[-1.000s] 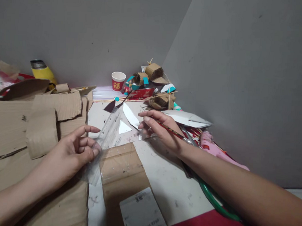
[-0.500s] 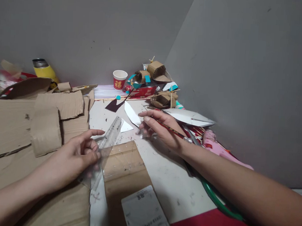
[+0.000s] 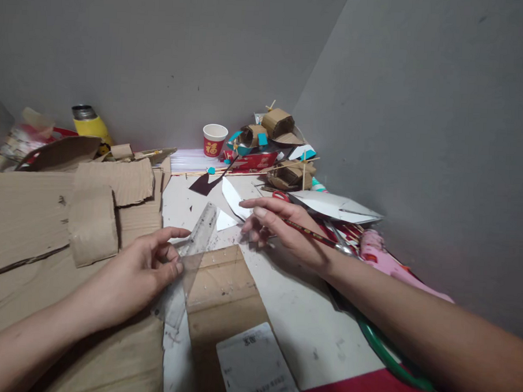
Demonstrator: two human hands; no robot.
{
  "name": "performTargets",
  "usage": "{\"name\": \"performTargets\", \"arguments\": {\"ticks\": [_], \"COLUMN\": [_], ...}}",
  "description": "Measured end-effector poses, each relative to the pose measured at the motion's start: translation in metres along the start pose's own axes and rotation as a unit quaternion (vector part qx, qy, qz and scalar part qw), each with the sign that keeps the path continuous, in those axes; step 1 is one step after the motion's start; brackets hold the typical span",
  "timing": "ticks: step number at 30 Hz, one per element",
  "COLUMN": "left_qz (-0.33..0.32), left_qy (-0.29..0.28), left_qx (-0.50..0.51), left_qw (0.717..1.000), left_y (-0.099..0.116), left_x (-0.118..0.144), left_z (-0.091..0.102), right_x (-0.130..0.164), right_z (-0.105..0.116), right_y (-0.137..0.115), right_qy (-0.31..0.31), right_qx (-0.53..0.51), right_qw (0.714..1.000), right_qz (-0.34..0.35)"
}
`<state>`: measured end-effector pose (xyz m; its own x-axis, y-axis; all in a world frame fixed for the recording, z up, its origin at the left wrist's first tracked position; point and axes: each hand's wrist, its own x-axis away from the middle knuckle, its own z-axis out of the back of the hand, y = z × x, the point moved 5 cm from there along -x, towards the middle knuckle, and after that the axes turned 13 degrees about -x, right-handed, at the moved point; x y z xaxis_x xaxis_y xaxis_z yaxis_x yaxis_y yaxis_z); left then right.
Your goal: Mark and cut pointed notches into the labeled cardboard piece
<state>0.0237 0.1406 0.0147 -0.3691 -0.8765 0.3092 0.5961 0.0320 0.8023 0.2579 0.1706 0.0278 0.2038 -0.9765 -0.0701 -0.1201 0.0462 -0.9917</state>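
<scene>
My left hand (image 3: pixel 152 269) grips a clear plastic ruler (image 3: pixel 203 231) between thumb and fingers, its index finger stretched along the edge. The ruler slants over the white tabletop beside a brown cardboard piece (image 3: pixel 215 318), which has a white printed label (image 3: pixel 258 363). In my right hand (image 3: pixel 286 229) a dark red and black pencil (image 3: pixel 314 232) lies across the palm side of the thumb, pointing back toward the wrist. Its fingertips hover close to a white paper cutout (image 3: pixel 232 196) and a small white paper triangle (image 3: pixel 224 220). The right hand's lower fingers are partly blurred.
Cardboard sheets (image 3: pixel 27 209) cover the left side. Behind stand a yellow bottle (image 3: pixel 91 128), a red-and-white paper cup (image 3: pixel 215 141) and small cardboard models (image 3: pixel 278 124). On the right lie a pink glue gun (image 3: pixel 389 259), a green curved handle (image 3: pixel 380 351) and a red sheet (image 3: pixel 374 391).
The whole view has shifted slightly, so everything sits farther right. My left hand still holds the ruler and my right the pencil. A small pale piece under the right fingertips no longer shows.
</scene>
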Motion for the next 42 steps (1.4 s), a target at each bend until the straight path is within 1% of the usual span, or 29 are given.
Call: {"name": "performTargets", "arguments": {"ticks": [2,4,6,8,11,14,16,18,22,23,24,25,26,27,28,29,30,31,32,35,40,42], "left_qz": [-0.01,-0.018,-0.02,-0.019,-0.017,-0.008,0.01,0.031,0.054,0.043,0.016,-0.029,-0.09,-0.153,-0.208,-0.248,-0.265,-0.269,-0.264,-0.253,-0.257,-0.257], "left_qy": [0.005,0.011,0.013,0.013,0.014,0.007,-0.008,-0.032,-0.12,-0.118,-0.093,-0.048,0.006,0.055,0.089,0.101,0.098,0.086,0.072,0.054,0.087,0.092], "left_qx": [-0.017,-0.032,-0.041,-0.047,-0.04,0.002,0.04,0.068,0.063,0.042,0.004,-0.052,-0.124,-0.202,-0.273,-0.333,-0.375,-0.406,-0.426,-0.452,-0.466,-0.466], "left_qw": [1.0,0.999,0.999,0.999,0.999,1.0,0.999,0.997,0.989,0.991,0.995,0.997,0.988,0.966,0.935,0.904,0.883,0.869,0.862,0.854,0.842,0.841], "left_y": [0.0,0.0,0.001,0.001,0.001,0.0,0.0,0.002,0.011,0.013,0.015,0.018,0.022,0.025,0.028,0.027,0.025,0.021,0.017,0.011,0.015,0.015], "left_x": [0.0,0.001,0.002,0.002,0.002,0.003,0.005,0.009,0.019,0.02,0.02,0.019,0.019,0.019,0.02,0.02,0.02,0.018,0.016,0.011,0.005,0.005], "left_z": [-0.001,-0.002,-0.004,-0.006,-0.007,-0.008,-0.011,-0.016,-0.032,-0.033,-0.031,-0.026,-0.021,-0.017,-0.015,-0.016,-0.017,-0.019,-0.021,-0.026,-0.029,-0.029], "right_x": [0.007,0.014,0.021,0.024,0.023,0.02,0.019,0.019,0.02,0.02,0.019,0.019,0.019,0.019,0.019,0.019,0.02,0.02,0.02,0.02,0.018,0.018], "right_z": [-0.009,-0.018,-0.027,-0.031,-0.031,-0.031,-0.031,-0.031,-0.031,-0.031,-0.031,-0.031,-0.031,-0.031,-0.031,-0.031,-0.031,-0.031,-0.031,-0.032,-0.033,-0.034], "right_y": [-0.003,-0.001,0.005,0.015,0.025,0.028,0.027,0.027,0.026,0.026,0.026,0.026,0.026,0.026,0.026,0.026,0.026,0.026,0.026,0.027,0.026,0.026], "right_qy": [-0.035,-0.084,-0.136,-0.157,-0.141,-0.127,-0.119,-0.11,-0.1,-0.097,-0.095,-0.093,-0.09,-0.088,-0.086,-0.086,-0.086,-0.085,-0.084,-0.077,-0.067,-0.065], "right_qx": [-0.023,-0.042,-0.048,-0.038,-0.025,-0.025,-0.024,-0.025,-0.033,-0.035,-0.036,-0.037,-0.038,-0.038,-0.039,-0.041,-0.042,-0.042,-0.04,-0.034,-0.037,-0.034], "right_qw": [0.999,0.995,0.989,0.985,0.987,0.988,0.988,0.987,0.987,0.987,0.987,0.987,0.987,0.987,0.987,0.987,0.987,0.987,0.987,0.988,0.987,0.987], "right_qz": [-0.006,-0.022,-0.04,-0.056,-0.073,-0.086,-0.099,-0.113,-0.126,-0.125,-0.125,-0.124,-0.125,-0.126,-0.127,-0.128,-0.129,-0.129,-0.13,-0.132,-0.139,-0.144]}}
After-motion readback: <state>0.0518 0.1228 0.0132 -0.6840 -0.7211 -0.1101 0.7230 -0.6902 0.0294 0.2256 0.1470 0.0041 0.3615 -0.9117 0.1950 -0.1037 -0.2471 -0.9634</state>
